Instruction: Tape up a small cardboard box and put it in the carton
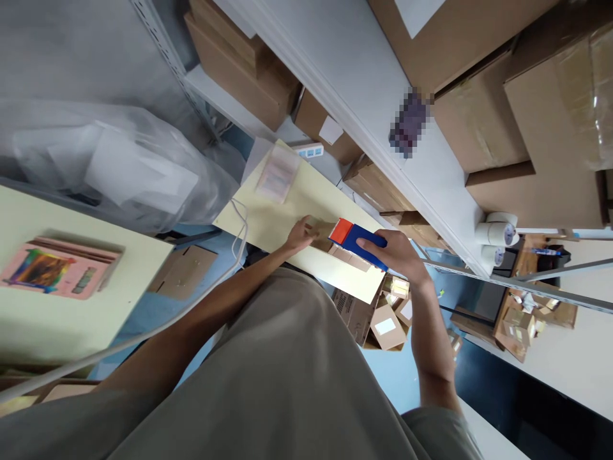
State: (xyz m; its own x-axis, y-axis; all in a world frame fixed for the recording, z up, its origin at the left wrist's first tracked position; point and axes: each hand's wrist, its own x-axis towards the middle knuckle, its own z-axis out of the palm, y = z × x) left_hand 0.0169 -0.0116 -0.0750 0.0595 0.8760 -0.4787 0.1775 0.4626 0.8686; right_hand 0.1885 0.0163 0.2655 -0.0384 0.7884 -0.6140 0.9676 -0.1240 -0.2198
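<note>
On a side bench [129,281] at far left, pink booklets [57,271] lie stacked. Over the central bench [306,195], the left hand [301,235] is half-curled at a brown carton [322,235], its grip unclear; next, a blue, red-ended block [354,239] sits in the closed right hand [395,252].

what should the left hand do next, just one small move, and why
Perhaps the left hand should steady the brown cardboard: its fingers are right beside it, and the right hand holds a blue-and-red object that overlaps it in view.
</note>
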